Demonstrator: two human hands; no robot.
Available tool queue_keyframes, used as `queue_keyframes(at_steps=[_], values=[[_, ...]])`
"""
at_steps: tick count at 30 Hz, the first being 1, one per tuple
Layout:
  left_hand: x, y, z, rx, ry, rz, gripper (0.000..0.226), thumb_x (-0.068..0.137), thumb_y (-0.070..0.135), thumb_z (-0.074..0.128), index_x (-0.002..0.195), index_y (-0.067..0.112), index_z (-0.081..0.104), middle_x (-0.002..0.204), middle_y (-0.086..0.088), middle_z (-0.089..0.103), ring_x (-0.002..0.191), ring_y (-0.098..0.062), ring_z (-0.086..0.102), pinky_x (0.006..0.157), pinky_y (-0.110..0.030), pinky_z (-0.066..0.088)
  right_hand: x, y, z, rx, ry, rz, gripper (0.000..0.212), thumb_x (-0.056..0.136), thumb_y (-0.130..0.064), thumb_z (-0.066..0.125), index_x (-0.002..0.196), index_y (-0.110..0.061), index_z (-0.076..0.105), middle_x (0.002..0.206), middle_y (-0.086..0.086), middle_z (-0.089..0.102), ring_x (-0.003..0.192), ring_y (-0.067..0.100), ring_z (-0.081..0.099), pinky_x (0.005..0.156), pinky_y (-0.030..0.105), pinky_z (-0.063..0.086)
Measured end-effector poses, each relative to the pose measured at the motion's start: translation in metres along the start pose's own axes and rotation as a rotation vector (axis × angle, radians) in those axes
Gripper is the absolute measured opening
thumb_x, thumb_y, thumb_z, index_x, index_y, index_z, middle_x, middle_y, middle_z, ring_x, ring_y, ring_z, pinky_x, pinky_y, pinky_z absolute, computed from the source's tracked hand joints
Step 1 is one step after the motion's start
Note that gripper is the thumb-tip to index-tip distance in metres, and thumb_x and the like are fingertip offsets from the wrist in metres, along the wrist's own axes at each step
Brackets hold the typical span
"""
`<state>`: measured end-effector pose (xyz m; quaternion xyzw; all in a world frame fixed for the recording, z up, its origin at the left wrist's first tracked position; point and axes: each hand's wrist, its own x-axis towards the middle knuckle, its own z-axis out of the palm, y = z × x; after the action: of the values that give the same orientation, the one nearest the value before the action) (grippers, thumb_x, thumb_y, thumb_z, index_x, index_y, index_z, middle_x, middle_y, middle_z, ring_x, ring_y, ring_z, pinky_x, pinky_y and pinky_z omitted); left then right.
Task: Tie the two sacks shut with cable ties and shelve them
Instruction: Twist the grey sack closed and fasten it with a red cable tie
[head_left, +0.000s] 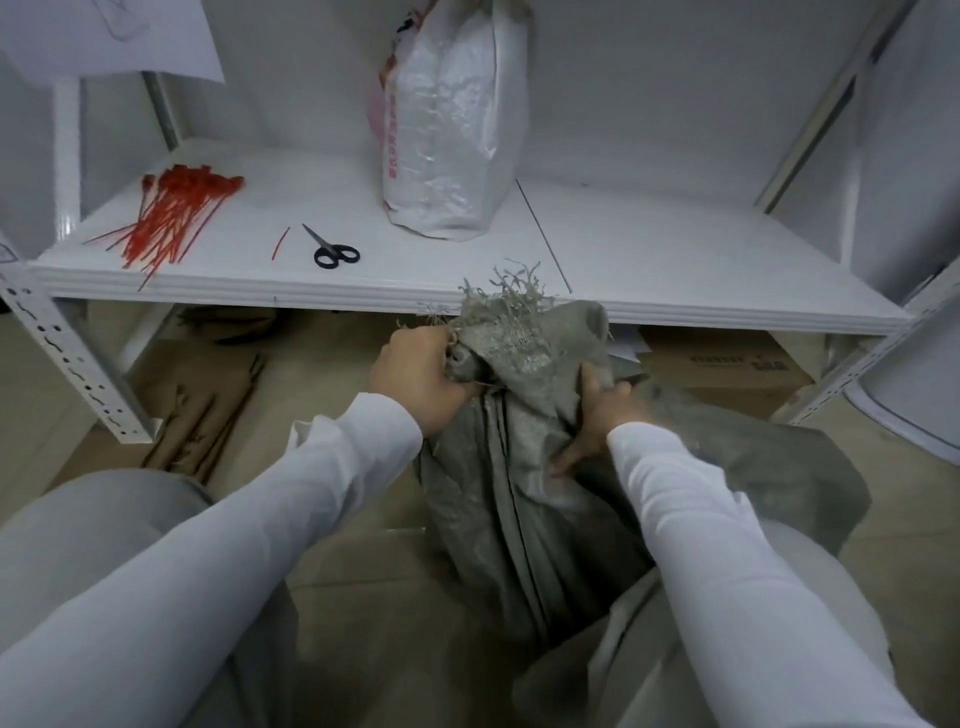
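A grey woven sack (498, 499) stands on the floor between my knees, its frayed mouth bunched up just in front of the shelf edge. My left hand (415, 374) is closed around the gathered neck from the left. My right hand (597, 415) grips the sack's cloth lower on the right side. A white woven sack (447, 130) with red print stands upright on the white shelf (675, 249). A pile of red cable ties (171, 218) lies at the shelf's left end.
Black-handled scissors (330, 249) and one short red tie offcut (280, 243) lie on the shelf between the ties and the white sack. Flattened cardboard (197, 410) and a box (727, 369) sit under the shelf. Perforated shelf posts (67, 358) stand at both front corners.
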<state>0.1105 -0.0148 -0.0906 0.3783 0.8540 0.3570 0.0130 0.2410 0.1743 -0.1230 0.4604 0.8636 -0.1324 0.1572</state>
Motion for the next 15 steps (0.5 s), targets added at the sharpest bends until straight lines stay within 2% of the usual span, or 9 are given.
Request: queue_keyframes(at_steps=[1,2,3,4,7,9,10,12,15], values=[[-0.001,0.000,0.000,0.019,-0.006,-0.004,0.034,0.069,0.048,0.076,0.090,0.022,0.068,0.098,-0.007,0.071,0.100,-0.033,0.063,0.078,-0.031,0.049,0.004,-0.006,0.007,0.069,0.093,-0.043,0.101,0.060,-0.038,0.084,0.145,-0.018,0.032,0.139,0.022,0.048,0.125,0.039,0.051,0.100,0.045,0.047],[-0.002,0.000,0.000,0.031,-0.007,-0.012,0.033,0.071,0.047,0.075,0.090,0.021,0.067,0.098,-0.008,0.071,0.100,-0.034,0.063,0.076,-0.030,0.047,0.008,-0.013,0.011,0.147,0.203,-0.106,0.060,0.074,-0.025,0.074,0.129,-0.011,0.053,0.127,0.023,0.059,0.117,0.039,0.057,0.094,0.041,0.049],[-0.001,0.000,-0.002,0.022,-0.007,-0.032,0.032,0.072,0.044,0.075,0.091,0.019,0.067,0.100,-0.010,0.070,0.101,-0.034,0.062,0.077,-0.031,0.047,0.007,-0.020,0.013,0.238,0.301,-0.159,0.033,0.081,-0.018,0.065,0.112,-0.007,0.064,0.118,0.024,0.064,0.111,0.040,0.060,0.090,0.039,0.049],[0.000,-0.001,-0.004,0.005,-0.012,-0.055,0.035,0.072,0.041,0.076,0.095,0.015,0.068,0.103,-0.011,0.070,0.103,-0.034,0.061,0.081,-0.032,0.049,0.004,-0.025,0.011,0.343,0.399,-0.197,0.021,0.083,-0.013,0.061,0.102,-0.005,0.068,0.111,0.025,0.067,0.107,0.041,0.061,0.086,0.038,0.049],[-0.003,-0.003,-0.010,-0.028,-0.181,-0.139,0.046,0.073,0.039,0.078,0.104,0.007,0.067,0.108,-0.013,0.068,0.103,-0.030,0.061,0.083,-0.032,0.049,-0.020,-0.040,-0.018,0.723,0.679,-0.288,0.017,0.081,-0.002,0.053,0.080,-0.010,0.068,0.083,0.014,0.071,0.088,0.029,0.064,0.069,0.029,0.039],[-0.013,-0.002,-0.010,-0.061,-0.291,-0.151,0.043,0.077,0.034,0.076,0.109,0.006,0.067,0.111,-0.012,0.068,0.104,-0.028,0.062,0.081,-0.028,0.047,-0.038,-0.053,-0.040,0.898,0.763,-0.397,0.021,0.078,0.001,0.051,0.068,-0.016,0.056,0.063,-0.005,0.055,0.071,0.015,0.052,0.064,0.027,0.033],[-0.019,0.000,-0.011,-0.077,-0.283,-0.139,0.038,0.079,0.027,0.074,0.109,0.005,0.067,0.111,-0.014,0.067,0.105,-0.029,0.062,0.082,-0.027,0.046,-0.046,-0.061,-0.047,0.980,0.755,-0.493,0.024,0.077,0.001,0.053,0.065,-0.019,0.052,0.061,-0.011,0.049,0.068,0.009,0.045,0.063,0.026,0.034],[-0.025,0.001,-0.015,-0.164,-0.136,-0.164,0.025,0.085,0.011,0.065,0.107,-0.001,0.066,0.111,-0.018,0.067,0.107,-0.032,0.060,0.082,-0.026,0.044,-0.059,-0.079,-0.053,1.129,0.702,-0.711,0.029,0.077,0.001,0.057,0.064,-0.025,0.050,0.064,-0.013,0.047,0.069,0.004,0.042,0.063,0.026,0.034],[-0.025,0.001,-0.035,-0.543,0.108,-0.457,0.028,0.093,0.000,0.050,0.119,-0.010,0.055,0.122,-0.025,0.059,0.116,-0.036,0.055,0.094,-0.032,0.040,-0.073,-0.109,-0.055,1.228,0.612,-0.912,0.034,0.078,0.007,0.060,0.066,-0.024,0.051,0.069,-0.005,0.049,0.072,0.008,0.044,0.065,0.029,0.035]])
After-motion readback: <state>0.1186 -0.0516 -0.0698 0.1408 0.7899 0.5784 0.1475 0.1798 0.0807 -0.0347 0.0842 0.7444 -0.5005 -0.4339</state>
